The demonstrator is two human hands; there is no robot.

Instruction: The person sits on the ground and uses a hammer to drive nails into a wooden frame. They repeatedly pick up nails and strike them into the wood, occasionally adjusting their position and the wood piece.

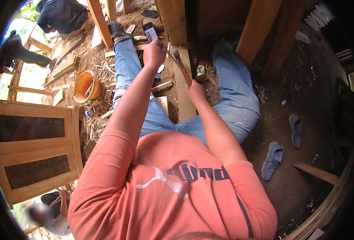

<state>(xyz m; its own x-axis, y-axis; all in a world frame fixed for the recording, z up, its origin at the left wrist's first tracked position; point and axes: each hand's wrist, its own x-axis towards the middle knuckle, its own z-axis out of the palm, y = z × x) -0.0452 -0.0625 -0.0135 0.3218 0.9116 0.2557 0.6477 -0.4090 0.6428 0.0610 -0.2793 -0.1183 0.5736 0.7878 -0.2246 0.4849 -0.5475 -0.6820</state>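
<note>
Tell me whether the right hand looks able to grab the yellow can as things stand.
Probably not without freeing itself first: the yellow can sits close by with nothing visible between, but the right hand is closed around a wooden-handled tool.

A coral-pink shirt (pixel 173 156) fills the view around 6 o'clock, its short sleeves at 8 and 4. Its front bears bold dark lettering (pixel 203 173) toward 5 o'clock and a white curved mark (pixel 161 178) just past 6. A thin dark strip (pixel 245 216) lies along the side at 5. The jeans (pixel 239 94) are faded blue, with pale worn streaks at 3 and a turned-up cuff (pixel 123 38) above a dark shoe (pixel 115 29) at 11.
</note>
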